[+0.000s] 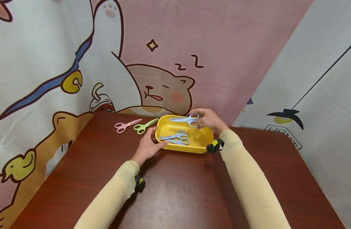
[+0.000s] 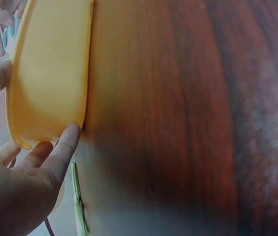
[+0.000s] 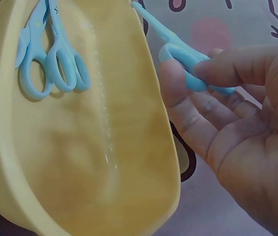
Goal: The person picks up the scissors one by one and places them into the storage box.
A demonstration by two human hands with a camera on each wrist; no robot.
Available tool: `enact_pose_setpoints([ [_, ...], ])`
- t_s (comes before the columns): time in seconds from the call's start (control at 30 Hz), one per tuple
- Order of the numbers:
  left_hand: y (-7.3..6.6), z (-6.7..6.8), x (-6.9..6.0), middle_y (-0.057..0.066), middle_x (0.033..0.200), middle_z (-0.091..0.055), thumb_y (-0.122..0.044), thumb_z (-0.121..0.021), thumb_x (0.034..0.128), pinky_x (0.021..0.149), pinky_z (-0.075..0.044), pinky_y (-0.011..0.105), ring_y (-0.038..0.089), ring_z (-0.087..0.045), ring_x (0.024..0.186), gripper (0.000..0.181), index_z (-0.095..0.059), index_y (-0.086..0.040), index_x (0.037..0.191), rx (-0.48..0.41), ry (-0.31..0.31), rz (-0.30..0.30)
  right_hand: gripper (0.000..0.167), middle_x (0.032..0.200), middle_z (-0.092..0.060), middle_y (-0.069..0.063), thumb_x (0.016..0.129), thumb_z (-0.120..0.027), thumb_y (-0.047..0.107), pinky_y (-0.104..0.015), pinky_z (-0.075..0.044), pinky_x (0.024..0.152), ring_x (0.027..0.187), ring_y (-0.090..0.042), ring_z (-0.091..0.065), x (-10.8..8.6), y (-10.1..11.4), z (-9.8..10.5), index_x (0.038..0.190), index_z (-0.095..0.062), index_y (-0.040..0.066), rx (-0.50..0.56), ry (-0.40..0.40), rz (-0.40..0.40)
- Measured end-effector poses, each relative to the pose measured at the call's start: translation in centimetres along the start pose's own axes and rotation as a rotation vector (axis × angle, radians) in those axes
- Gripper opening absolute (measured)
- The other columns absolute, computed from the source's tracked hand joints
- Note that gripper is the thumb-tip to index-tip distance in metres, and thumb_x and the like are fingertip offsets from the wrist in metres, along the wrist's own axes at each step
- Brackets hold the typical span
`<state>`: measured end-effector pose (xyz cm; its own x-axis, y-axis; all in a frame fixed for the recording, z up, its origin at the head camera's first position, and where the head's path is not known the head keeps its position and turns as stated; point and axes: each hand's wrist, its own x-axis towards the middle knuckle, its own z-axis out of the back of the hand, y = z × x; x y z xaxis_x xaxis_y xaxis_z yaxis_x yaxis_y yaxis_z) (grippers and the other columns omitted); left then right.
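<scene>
A yellow basket (image 1: 179, 148) stands at the table's back edge. Two pairs of blue scissors (image 1: 178, 135) lie inside it at the left, also visible in the right wrist view (image 3: 43, 59). My right hand (image 1: 208, 120) pinches another pair of blue scissors (image 1: 184, 120) by its handles, above the basket's far side; the right wrist view shows thumb and fingers on the handle loops (image 3: 185, 61). My left hand (image 1: 149, 145) holds the basket's left end, and in the left wrist view its fingers (image 2: 62, 152) are against the basket's wall (image 2: 50, 73).
Pink scissors (image 1: 126, 125) and green scissors (image 1: 145, 126) lie on the dark red-brown table (image 1: 175, 190), left of the basket. Behind the table hangs a cartoon-printed cloth (image 1: 221, 47).
</scene>
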<state>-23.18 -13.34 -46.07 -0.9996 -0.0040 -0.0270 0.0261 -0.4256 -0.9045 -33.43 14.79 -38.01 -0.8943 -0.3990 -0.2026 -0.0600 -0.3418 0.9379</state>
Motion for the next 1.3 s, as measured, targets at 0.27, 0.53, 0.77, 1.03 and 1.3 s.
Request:
enact_pose_setpoints([
  [0.27, 0.0, 0.0, 0.0, 0.013, 0.138, -0.060, -0.030, -0.087, 0.0850, 0.095, -0.052, 0.041, 0.026, -0.063, 0.113, 0.086, -0.040, -0.014, 0.154, -0.002, 0.001, 0.002, 0.053, 0.132, -0.059, -0.021, 0.091, -0.060, -0.016, -0.038, -0.061, 0.080, 0.102, -0.030, -0.070, 0.7, -0.3, -0.2, 0.140, -0.060, 0.006, 0.013, 0.001, -0.031],
  [0.53, -0.1, 0.0, 0.0, 0.011, 0.139, -0.059, -0.032, -0.087, 0.0849, 0.095, -0.052, 0.040, 0.025, -0.063, 0.113, 0.087, -0.039, -0.015, 0.155, 0.003, 0.003, 0.005, 0.053, 0.137, -0.059, -0.021, 0.091, -0.059, -0.014, -0.042, -0.060, 0.084, 0.105, -0.030, -0.070, 1.4, -0.4, -0.5, 0.141, -0.059, 0.003, 0.007, 0.027, -0.034],
  [0.77, -0.1, 0.1, 0.0, 0.012, 0.140, -0.059, -0.031, -0.087, 0.0848, 0.095, -0.052, 0.040, 0.025, -0.062, 0.113, 0.086, -0.040, -0.014, 0.155, -0.001, 0.003, 0.007, 0.053, 0.138, -0.058, -0.021, 0.091, -0.058, -0.015, -0.040, -0.060, 0.081, 0.104, -0.030, -0.069, 1.7, -0.2, -0.9, 0.142, -0.058, 0.003, 0.019, 0.031, -0.049],
  [1.03, -0.1, 0.1, 0.0, 0.013, 0.140, -0.060, -0.031, -0.087, 0.0849, 0.095, -0.052, 0.041, 0.026, -0.062, 0.113, 0.086, -0.040, -0.014, 0.155, 0.001, 0.003, 0.006, 0.058, 0.143, -0.055, -0.020, 0.091, -0.059, -0.015, -0.033, -0.060, 0.077, 0.103, -0.028, -0.069, 2.1, -0.6, -1.2, 0.146, -0.055, 0.001, 0.023, 0.037, -0.076],
  [1.3, -0.1, 0.1, -0.1, 0.012, 0.139, -0.060, -0.033, -0.087, 0.0847, 0.095, -0.052, 0.041, 0.026, -0.063, 0.113, 0.086, -0.040, -0.015, 0.155, 0.003, 0.000, 0.008, 0.057, 0.144, -0.053, -0.018, 0.091, -0.059, -0.015, -0.037, -0.060, 0.081, 0.102, -0.027, -0.070, 2.2, -0.8, -1.6, 0.145, -0.057, 0.003, 0.020, 0.039, -0.079],
])
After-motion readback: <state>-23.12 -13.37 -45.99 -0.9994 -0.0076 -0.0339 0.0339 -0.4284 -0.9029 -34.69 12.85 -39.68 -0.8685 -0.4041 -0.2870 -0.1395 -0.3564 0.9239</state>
